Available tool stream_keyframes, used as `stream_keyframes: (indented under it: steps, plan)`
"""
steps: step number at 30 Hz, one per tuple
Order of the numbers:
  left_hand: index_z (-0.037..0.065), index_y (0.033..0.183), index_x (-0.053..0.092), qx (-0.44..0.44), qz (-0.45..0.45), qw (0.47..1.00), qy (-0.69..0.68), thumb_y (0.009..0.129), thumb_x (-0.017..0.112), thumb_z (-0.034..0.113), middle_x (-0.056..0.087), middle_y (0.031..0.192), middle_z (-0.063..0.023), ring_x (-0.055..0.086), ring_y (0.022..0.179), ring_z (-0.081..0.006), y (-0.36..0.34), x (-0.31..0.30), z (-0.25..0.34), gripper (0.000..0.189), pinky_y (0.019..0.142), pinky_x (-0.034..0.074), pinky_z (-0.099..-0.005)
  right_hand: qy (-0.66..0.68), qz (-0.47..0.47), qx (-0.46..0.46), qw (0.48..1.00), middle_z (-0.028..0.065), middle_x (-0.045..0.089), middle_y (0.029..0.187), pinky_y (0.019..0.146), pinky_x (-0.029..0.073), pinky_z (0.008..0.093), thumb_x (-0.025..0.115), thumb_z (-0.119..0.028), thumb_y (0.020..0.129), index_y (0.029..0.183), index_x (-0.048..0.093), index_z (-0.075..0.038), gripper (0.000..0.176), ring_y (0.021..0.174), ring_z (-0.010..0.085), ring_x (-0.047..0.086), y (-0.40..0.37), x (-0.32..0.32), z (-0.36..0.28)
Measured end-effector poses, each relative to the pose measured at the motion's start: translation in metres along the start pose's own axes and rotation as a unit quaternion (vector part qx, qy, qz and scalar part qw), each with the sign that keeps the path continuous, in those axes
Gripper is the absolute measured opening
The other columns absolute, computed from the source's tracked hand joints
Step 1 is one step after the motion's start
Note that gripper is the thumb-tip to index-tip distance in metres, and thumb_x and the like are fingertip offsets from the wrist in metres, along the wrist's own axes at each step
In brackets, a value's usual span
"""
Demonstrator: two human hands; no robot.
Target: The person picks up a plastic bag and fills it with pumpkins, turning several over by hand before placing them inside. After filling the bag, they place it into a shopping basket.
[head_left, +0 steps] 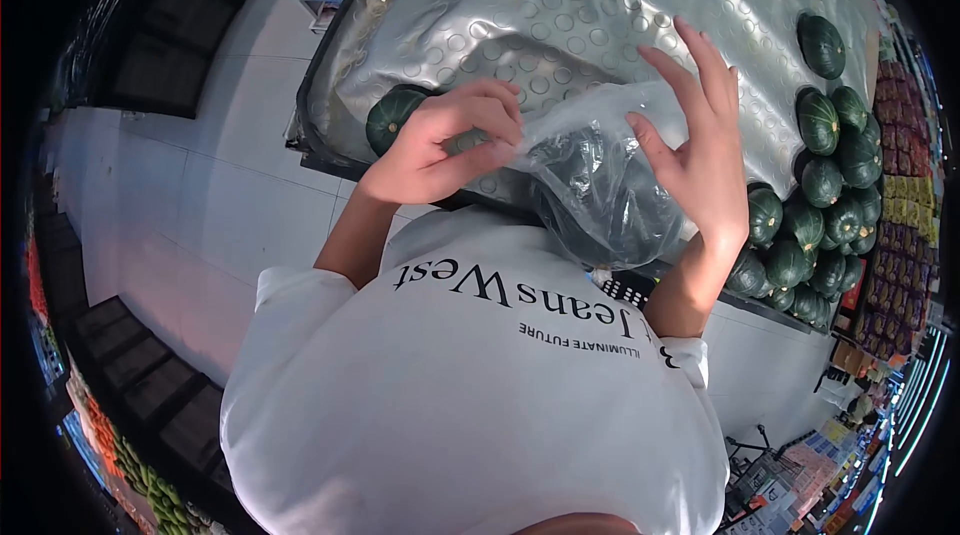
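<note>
A clear plastic bag (620, 140) with dark green, rounded contents showing through it lies at the near edge of the display stand, close against the white shirt. My left hand (440, 140) pinches the bag's gathered edge between thumb and fingers. To the right of the bag, my right hand (700, 135) is open, fingers spread and raised, the thumb overlapping the bag's film in this view. Partly hidden behind my left wrist, a dark green pumpkin (390, 120) rests on the stand's silvery sheet.
The stand is covered with a silvery, bubble-patterned sheet (560, 10), torn at its far side. Several green pumpkins (820, 180) are piled at its right end. Packaged goods (900, 225) line a shelf farther right. Tiled floor (230, 185) stretches to the left, beside dark crates (130, 355).
</note>
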State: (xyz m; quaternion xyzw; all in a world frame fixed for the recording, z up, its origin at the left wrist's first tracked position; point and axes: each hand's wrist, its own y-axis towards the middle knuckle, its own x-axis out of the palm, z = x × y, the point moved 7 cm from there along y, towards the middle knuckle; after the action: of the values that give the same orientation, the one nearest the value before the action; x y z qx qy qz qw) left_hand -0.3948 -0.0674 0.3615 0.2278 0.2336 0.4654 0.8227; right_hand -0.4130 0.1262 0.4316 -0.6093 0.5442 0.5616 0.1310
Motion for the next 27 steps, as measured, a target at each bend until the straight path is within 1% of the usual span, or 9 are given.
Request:
stream_keyframes:
  steps: [4, 7, 10, 13, 16, 20, 22, 25, 27]
  plan:
    - [0.001, 0.084, 0.063, -0.003, -0.007, 0.994, 0.105, 0.07, 0.057, -0.01, 0.062, 0.083, -0.0093, 0.053, 0.08, -0.0242, 0.005, -0.004, 0.01, 0.019, 0.092, 0.042, -0.048, -0.113, -0.11, -0.097, 0.983, 0.0094, 0.045, 0.135, 0.108, 0.021, 0.059, 0.067, -0.013, 0.076, 0.104, 0.065, -0.011, 0.029, 0.134, 0.0373, 0.028, -0.001, 0.031, 0.006]
    - [0.002, 0.094, 0.065, 0.054, 0.04, 0.99, 0.122, 0.076, 0.059, -0.006, 0.061, 0.078, -0.0059, 0.054, 0.076, -0.0213, 0.002, -0.024, 0.011, 0.021, 0.071, 0.045, -0.0319, 0.014, -0.068, -0.043, 0.997, 0.009, 0.046, 0.134, 0.109, 0.019, 0.0582, 0.066, -0.013, 0.077, 0.098, 0.066, -0.009, 0.021, 0.134, 0.0368, 0.028, 0.003, 0.015, 0.011]
    - [0.001, 0.094, 0.065, 0.03, 0.058, 0.995, 0.082, 0.077, 0.057, -0.007, 0.061, 0.078, -0.006, 0.053, 0.07, -0.0184, -0.002, -0.023, 0.01, 0.02, 0.065, 0.044, -0.0287, 0.019, -0.054, -0.05, 0.997, 0.0074, 0.051, 0.129, 0.109, 0.02, 0.0577, 0.065, -0.01, 0.078, 0.092, 0.067, -0.008, 0.014, 0.132, 0.0363, 0.033, 0.007, 0.032, -0.007]
    - [0.0, 0.095, 0.064, -0.022, 0.081, 0.985, 0.149, 0.081, 0.056, -0.004, 0.06, 0.081, -0.0063, 0.051, 0.068, -0.0155, -0.004, -0.03, 0.004, 0.016, 0.063, 0.042, -0.027, -0.018, -0.112, -0.096, 0.989, 0.0061, 0.054, 0.127, 0.107, 0.022, 0.0579, 0.065, -0.009, 0.077, 0.09, 0.069, -0.009, 0.014, 0.129, 0.0362, 0.039, 0.003, 0.05, -0.003]
    - [0.0, 0.096, 0.064, -0.028, 0.141, 0.975, 0.171, 0.085, 0.057, 0.0, 0.06, 0.08, -0.0052, 0.049, 0.066, -0.0144, -0.007, -0.042, -0.006, 0.013, 0.062, 0.041, -0.0262, 0.013, -0.03, -0.087, 0.996, 0.0054, 0.058, 0.123, 0.107, 0.025, 0.0572, 0.066, -0.009, 0.076, 0.089, 0.07, -0.009, 0.014, 0.127, 0.0357, 0.042, 0.004, 0.015, -0.012]
    - [0.002, 0.101, 0.063, -0.1, 0.139, 0.966, 0.194, 0.085, 0.061, 0.005, 0.057, 0.091, -0.0064, 0.048, 0.072, -0.0124, -0.019, -0.051, -0.03, 0.016, 0.065, 0.041, -0.0247, 0.002, 0.06, -0.12, 0.991, 0.0104, 0.061, 0.117, 0.105, 0.028, 0.0541, 0.067, -0.007, 0.071, 0.082, 0.07, -0.006, 0.011, 0.122, 0.0359, 0.048, -0.006, -0.026, -0.035]
    - [0.002, 0.109, 0.061, -0.122, 0.138, 0.96, 0.21, 0.085, 0.062, 0.007, 0.052, 0.1, -0.0067, 0.047, 0.078, -0.0104, -0.028, -0.06, -0.038, 0.024, 0.069, 0.042, -0.0236, 0.084, -0.028, -0.148, 0.985, 0.0163, 0.062, 0.115, 0.103, 0.032, 0.0535, 0.068, -0.006, 0.068, 0.085, 0.068, -0.002, 0.017, 0.117, 0.0375, 0.053, -0.006, -0.021, -0.057]
    - [0.005, 0.121, 0.053, -0.294, 0.147, 0.908, 0.261, 0.078, 0.07, 0.012, 0.049, 0.113, -0.0111, 0.052, 0.09, -0.0175, -0.048, -0.087, -0.041, 0.047, 0.078, 0.045, -0.0274, 0.204, -0.127, -0.167, 0.956, 0.017, 0.059, 0.12, 0.095, 0.044, 0.0463, 0.07, -0.008, 0.071, 0.104, 0.064, -0.004, 0.034, 0.11, 0.0357, 0.057, -0.013, 0.02, -0.089]
    - [0.008, 0.126, 0.05, -0.305, 0.045, 0.88, 0.362, 0.07, 0.076, 0.023, 0.05, 0.114, -0.0108, 0.054, 0.094, -0.0247, -0.059, -0.087, -0.048, 0.064, 0.084, 0.045, -0.0339, 0.265, -0.173, -0.127, 0.94, 0.0161, 0.057, 0.122, 0.089, 0.048, 0.0417, 0.07, -0.011, 0.073, 0.114, 0.059, -0.006, 0.043, 0.107, 0.0351, 0.058, -0.016, 0.042, -0.093]
